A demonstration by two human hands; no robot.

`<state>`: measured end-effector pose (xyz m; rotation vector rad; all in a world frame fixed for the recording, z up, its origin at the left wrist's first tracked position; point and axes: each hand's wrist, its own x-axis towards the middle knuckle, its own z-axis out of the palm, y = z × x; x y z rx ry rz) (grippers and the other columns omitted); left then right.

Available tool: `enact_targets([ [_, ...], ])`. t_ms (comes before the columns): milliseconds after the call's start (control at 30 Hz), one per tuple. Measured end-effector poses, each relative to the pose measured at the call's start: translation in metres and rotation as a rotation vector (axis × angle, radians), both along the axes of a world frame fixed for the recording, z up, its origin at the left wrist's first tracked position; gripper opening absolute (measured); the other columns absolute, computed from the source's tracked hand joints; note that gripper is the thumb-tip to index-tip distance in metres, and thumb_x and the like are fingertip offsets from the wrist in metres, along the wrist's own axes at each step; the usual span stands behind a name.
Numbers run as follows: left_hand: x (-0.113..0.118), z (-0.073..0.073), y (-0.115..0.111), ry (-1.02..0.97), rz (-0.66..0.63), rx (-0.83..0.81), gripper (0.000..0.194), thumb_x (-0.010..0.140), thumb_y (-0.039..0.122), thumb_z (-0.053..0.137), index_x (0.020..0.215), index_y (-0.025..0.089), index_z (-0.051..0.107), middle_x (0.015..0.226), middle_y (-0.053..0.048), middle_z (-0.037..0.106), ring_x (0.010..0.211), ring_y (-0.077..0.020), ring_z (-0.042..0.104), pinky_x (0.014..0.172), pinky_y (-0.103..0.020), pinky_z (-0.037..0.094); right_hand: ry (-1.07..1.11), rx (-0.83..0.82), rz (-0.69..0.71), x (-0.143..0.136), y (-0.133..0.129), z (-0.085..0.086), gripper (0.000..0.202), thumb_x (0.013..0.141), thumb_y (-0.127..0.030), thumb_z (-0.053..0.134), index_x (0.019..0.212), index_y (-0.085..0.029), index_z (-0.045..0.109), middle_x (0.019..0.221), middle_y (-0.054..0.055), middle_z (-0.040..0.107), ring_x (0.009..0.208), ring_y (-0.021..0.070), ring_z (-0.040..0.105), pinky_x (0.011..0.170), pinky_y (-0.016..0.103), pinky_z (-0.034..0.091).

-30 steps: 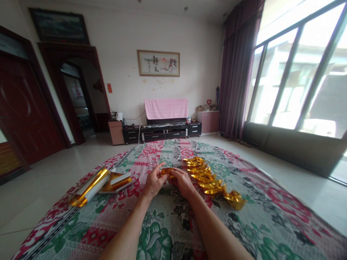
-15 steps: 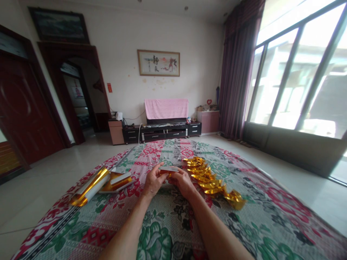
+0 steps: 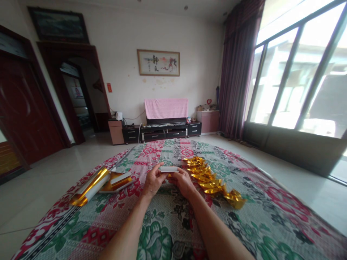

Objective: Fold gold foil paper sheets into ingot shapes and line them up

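Between my hands is a small folded piece of gold foil paper [image 3: 169, 169], its white back facing me and a little gold showing below. My left hand [image 3: 155, 180] pinches its left end with thumb and fingers. At the right end my right hand [image 3: 182, 180] grips it the same way. Just right of that hand lies a slanting row of folded, shiny gold foil pieces [image 3: 210, 180]. To the left rest a roll of gold foil paper [image 3: 93, 186] and a stack of gold and white sheets [image 3: 120, 180].
A flowered cloth [image 3: 157, 238] in red, green and grey covers the round table. Beyond it stands a low black cabinet [image 3: 162, 135] with a pink towel [image 3: 166, 108] above. Tall windows and a purple curtain [image 3: 235, 79] are on the right.
The piece of gold foil paper has tilted or folded over, so its white side now shows where a dark gold strip showed before. Both hands stay in nearly the same place.
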<state>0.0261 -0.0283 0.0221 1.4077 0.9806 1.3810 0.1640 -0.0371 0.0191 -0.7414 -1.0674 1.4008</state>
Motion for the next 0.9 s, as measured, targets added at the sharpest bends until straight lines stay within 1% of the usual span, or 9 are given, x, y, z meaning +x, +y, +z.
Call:
enact_targets([
  [233, 0.001, 0.003, -0.003, -0.014, 0.002, -0.016, 0.065, 0.063, 0.032, 0.070, 0.122, 0.014, 0.049, 0.068, 0.002, 0.060, 0.047, -0.0063, 0.049, 0.046, -0.018, 0.041, -0.016, 0.002, -0.010, 0.000, 0.000, 0.001, 0.032, 0.061, -0.026, 0.061, 0.091, -0.018, 0.067, 0.077, 0.002, 0.068, 0.064, 0.0140, 0.060, 0.062, 0.025, 0.046],
  [400, -0.002, 0.007, -0.008, -0.063, -0.030, -0.066, 0.065, 0.061, 0.031, 0.071, 0.120, 0.014, 0.051, 0.067, 0.002, 0.060, 0.051, -0.0068, 0.052, 0.050, -0.018, 0.044, -0.005, -0.007, -0.048, 0.000, 0.002, -0.001, 0.033, 0.060, -0.028, 0.062, 0.091, -0.017, 0.068, 0.077, 0.002, 0.069, 0.062, 0.0135, 0.060, 0.062, 0.026, 0.046],
  [467, -0.004, 0.009, -0.010, -0.053, -0.047, -0.099, 0.058, 0.060, 0.031, 0.072, 0.114, 0.013, 0.056, 0.071, 0.001, 0.062, 0.054, -0.0074, 0.054, 0.052, -0.018, 0.044, 0.013, -0.011, -0.063, 0.000, 0.003, -0.001, 0.031, 0.061, -0.027, 0.062, 0.090, -0.017, 0.068, 0.078, 0.003, 0.069, 0.063, 0.0131, 0.060, 0.062, 0.025, 0.045],
  [533, -0.006, 0.009, -0.011, -0.021, -0.060, -0.123, 0.047, 0.061, 0.033, 0.071, 0.102, 0.012, 0.062, 0.074, -0.002, 0.065, 0.055, -0.0085, 0.055, 0.052, -0.018, 0.044, 0.022, -0.012, -0.071, 0.000, 0.003, -0.001, 0.030, 0.061, -0.027, 0.062, 0.089, -0.017, 0.067, 0.080, 0.003, 0.069, 0.064, 0.0131, 0.060, 0.062, 0.025, 0.045],
  [633, -0.008, 0.009, -0.011, 0.035, -0.055, -0.125, 0.035, 0.063, 0.036, 0.069, 0.088, 0.011, 0.067, 0.070, -0.003, 0.066, 0.055, -0.0111, 0.056, 0.052, -0.020, 0.044, 0.013, -0.009, -0.087, 0.000, 0.003, -0.001, 0.030, 0.060, -0.027, 0.062, 0.088, -0.017, 0.068, 0.080, 0.003, 0.069, 0.064, 0.0132, 0.060, 0.061, 0.025, 0.046],
  [767, -0.008, 0.007, -0.010, 0.069, -0.040, -0.102, 0.030, 0.064, 0.038, 0.067, 0.077, 0.012, 0.068, 0.061, -0.002, 0.064, 0.054, -0.0123, 0.056, 0.052, -0.021, 0.043, -0.001, -0.011, -0.085, 0.000, 0.003, -0.001, 0.031, 0.059, -0.028, 0.063, 0.088, -0.017, 0.068, 0.082, 0.003, 0.069, 0.065, 0.0139, 0.060, 0.061, 0.025, 0.046],
  [900, -0.007, 0.007, -0.009, 0.056, 0.006, -0.093, 0.030, 0.063, 0.038, 0.067, 0.076, 0.011, 0.067, 0.057, -0.001, 0.062, 0.051, -0.0115, 0.055, 0.051, -0.021, 0.043, 0.000, -0.002, -0.072, 0.000, 0.003, -0.002, 0.032, 0.060, -0.028, 0.063, 0.089, -0.018, 0.067, 0.085, 0.004, 0.069, 0.066, 0.0147, 0.061, 0.062, 0.026, 0.047],
])
